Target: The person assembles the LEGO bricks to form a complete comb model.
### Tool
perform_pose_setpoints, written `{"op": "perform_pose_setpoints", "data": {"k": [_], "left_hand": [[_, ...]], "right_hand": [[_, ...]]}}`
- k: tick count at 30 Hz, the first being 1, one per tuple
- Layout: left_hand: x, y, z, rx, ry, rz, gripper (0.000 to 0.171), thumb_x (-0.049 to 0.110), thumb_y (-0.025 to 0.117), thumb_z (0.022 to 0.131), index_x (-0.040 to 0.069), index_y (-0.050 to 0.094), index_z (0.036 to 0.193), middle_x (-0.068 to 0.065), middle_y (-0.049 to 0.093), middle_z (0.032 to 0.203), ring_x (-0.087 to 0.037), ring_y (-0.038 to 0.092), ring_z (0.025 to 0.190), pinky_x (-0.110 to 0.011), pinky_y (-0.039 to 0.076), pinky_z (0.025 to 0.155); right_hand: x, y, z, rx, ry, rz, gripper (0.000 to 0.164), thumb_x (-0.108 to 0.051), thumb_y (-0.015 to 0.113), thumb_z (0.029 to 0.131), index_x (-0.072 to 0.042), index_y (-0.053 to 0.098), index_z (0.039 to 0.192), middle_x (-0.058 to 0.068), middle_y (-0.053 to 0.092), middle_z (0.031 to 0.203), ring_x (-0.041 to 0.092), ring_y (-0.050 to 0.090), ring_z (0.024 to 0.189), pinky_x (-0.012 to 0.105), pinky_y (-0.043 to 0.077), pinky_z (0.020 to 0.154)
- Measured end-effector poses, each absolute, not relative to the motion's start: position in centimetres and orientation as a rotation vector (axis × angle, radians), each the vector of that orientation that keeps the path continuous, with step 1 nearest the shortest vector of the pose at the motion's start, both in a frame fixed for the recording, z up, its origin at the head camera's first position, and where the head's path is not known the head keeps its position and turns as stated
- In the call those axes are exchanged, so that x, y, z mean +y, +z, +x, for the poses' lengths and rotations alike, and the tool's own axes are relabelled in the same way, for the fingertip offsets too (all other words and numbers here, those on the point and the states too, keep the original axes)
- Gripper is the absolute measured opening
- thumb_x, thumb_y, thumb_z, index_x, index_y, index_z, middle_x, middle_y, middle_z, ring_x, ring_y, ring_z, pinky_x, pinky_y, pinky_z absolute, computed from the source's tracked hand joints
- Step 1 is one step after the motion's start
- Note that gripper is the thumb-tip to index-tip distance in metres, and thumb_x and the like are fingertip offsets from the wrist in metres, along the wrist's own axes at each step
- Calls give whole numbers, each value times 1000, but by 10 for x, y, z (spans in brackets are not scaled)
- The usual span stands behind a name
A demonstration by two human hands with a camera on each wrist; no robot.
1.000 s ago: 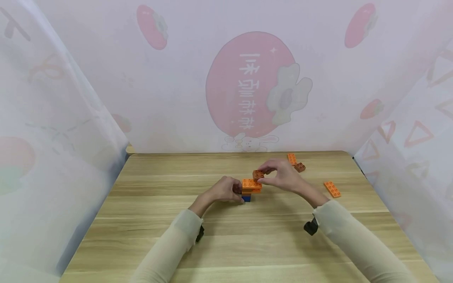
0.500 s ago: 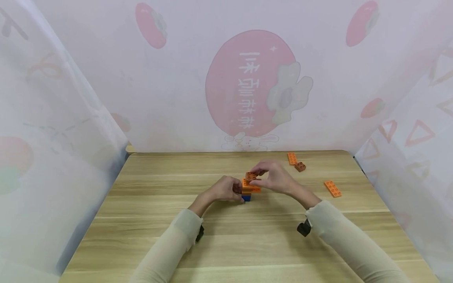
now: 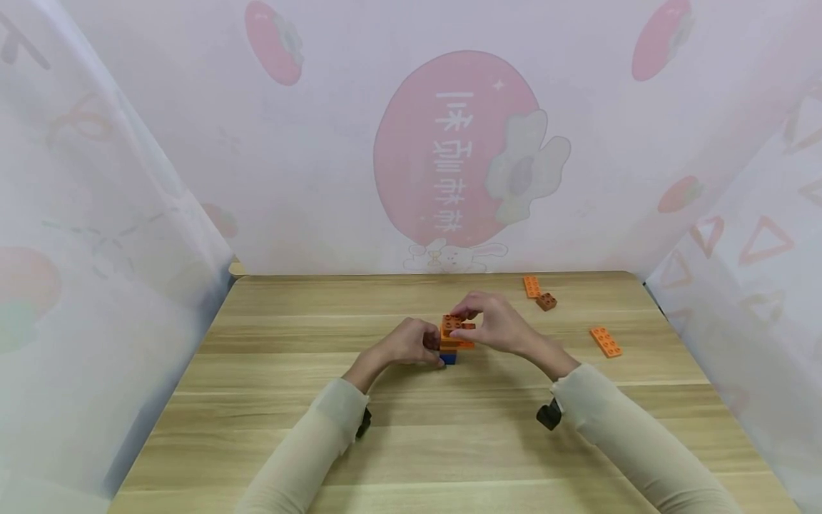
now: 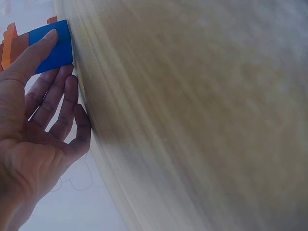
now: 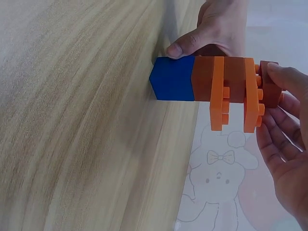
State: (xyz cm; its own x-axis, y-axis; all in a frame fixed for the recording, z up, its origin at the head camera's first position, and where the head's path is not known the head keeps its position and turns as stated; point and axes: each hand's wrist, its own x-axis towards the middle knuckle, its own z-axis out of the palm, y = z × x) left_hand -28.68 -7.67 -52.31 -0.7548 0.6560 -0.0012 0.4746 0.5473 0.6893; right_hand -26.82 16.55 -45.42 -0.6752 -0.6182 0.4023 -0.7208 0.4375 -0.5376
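A small tower of toy building bricks stands near the table's middle. Its base is a blue brick (image 5: 173,79); above come a brown brick (image 5: 202,79), an orange plate (image 5: 216,115), a second brown brick and an upper orange plate (image 5: 250,118). Both plates jut out to one side. My left hand (image 3: 407,343) grips the base, thumb on the blue brick's face in the left wrist view. Between thumb and fingers, my right hand (image 3: 501,327) pinches a brown brick (image 3: 452,323) at the tower's top. In the right wrist view it sits slightly askew against the upper plate's studs.
To the right of the hands lie an orange plate (image 3: 606,342) and, farther back, another orange plate (image 3: 531,287) beside a brown brick (image 3: 546,301). The wooden table (image 3: 308,442) ends at a printed white curtain (image 3: 308,164) behind and at the sides.
My right hand has moved left with the brown brick, from above the plate's right end onto the tower's top. My left hand has kept its grip on the base.
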Motion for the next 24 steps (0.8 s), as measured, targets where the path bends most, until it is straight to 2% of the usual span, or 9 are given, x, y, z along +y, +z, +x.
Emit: {"op": "perform_pose_setpoints", "data": {"k": [9,18,24], "left_hand": [[-77,-521,-284,2536,1006,947,24,17,94,81,10,76,96,4,76,88,-3,67,77,-23,56,76],[-76,-520,-284,2548,988,936,25,17,94,81,9,76,96,4,76,88,-4,67,77,-23,56,76],[-77,-520,-285,2551,979,932,25,18,94,80,10,76,95,4,76,88,-4,66,77,-23,56,76]], "right_hand": [[162,-454,-266,-2568,1040,1167,31,-15,93,84,-7,80,110,1,74,99,15,69,87,28,56,73],[162,-453,-266,-2583,1034,1170,28,-16,92,85,-5,80,108,2,74,97,15,67,83,44,57,71],[161,-450,-265,-2628,1043,1157,27,-17,91,86,-7,80,108,-1,73,98,11,63,82,29,53,70]]}}
